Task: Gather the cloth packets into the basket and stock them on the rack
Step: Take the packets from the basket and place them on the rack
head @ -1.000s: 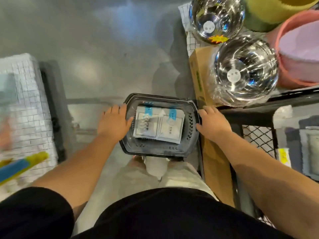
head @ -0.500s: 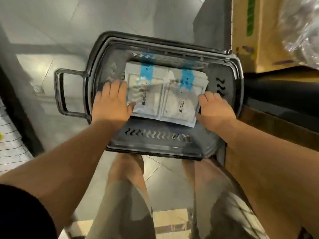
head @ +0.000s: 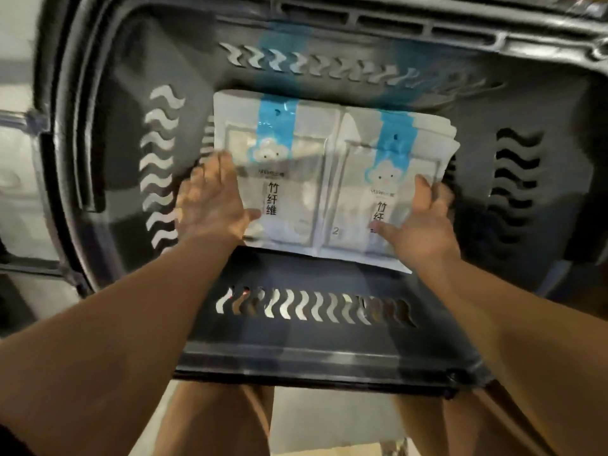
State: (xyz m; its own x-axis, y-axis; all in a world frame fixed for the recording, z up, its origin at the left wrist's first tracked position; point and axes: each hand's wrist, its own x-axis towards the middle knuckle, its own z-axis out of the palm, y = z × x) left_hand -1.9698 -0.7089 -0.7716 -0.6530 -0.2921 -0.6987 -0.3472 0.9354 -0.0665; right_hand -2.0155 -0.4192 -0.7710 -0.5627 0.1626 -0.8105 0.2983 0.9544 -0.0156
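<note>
Basket point(head: 296, 327) rim cropped; hands point(head: 210, 199) point(head: 424, 222) cover packets point(head: 309, 179) at sides; fingertips point(head: 225, 158) blurred.

This looks like a shop. A dark plastic basket point(head: 108, 133) of the kind shoppers carry fills the view, and rows of wavy slots are cut in its walls at 12, 3, 6 and 9 o'clock. In it lie stacked packets point(head: 296, 179) in sealed retail wrapping. Each has a blue strip with a hang hole at its 12 o'clock end, a cloud mascot and printed Chinese characters. A pale, smooth floor point(head: 312, 419) shows at 6 o'clock, below the basket.
</note>
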